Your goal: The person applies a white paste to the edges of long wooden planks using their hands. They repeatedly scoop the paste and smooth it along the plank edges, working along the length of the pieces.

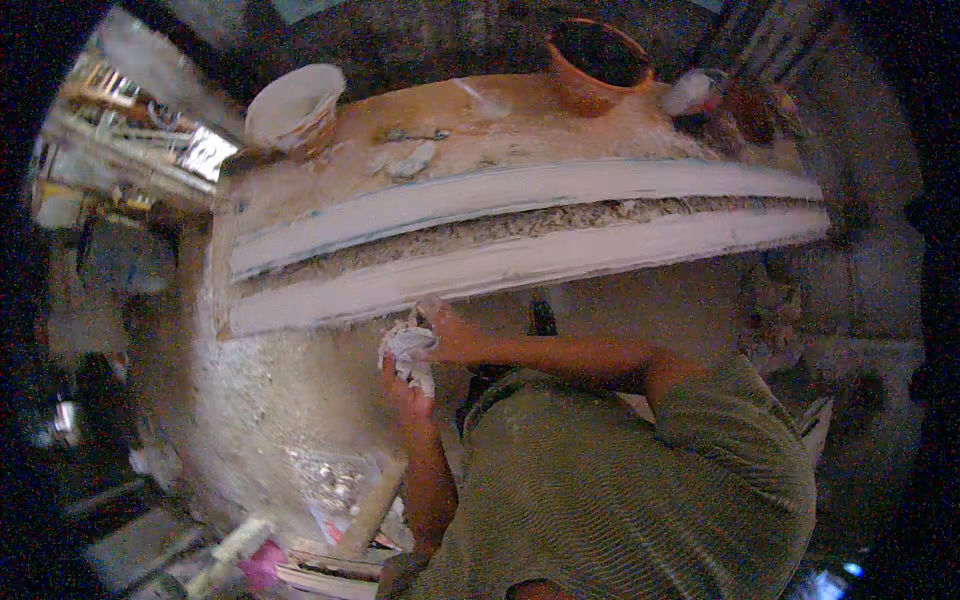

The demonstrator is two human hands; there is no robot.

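Note:
A crumpled whitish cloth is bunched up in front of my body, below the near edge of the workbench. My left hand is closed around its lower side. From the right, my right hand meets the cloth with curled fingers; blur hides the fingertips. Just beyond my hands lies a long, pale plaster-like moulding with ridges along it. A second pale strip runs parallel behind it, and a rough, crumbly gap separates the two.
On the bench, a white bucket stands far left and an orange tub far back. A whitish container lies right of the tub. Pale lumps sit behind the strips. Debris and boards lie on the floor lower left.

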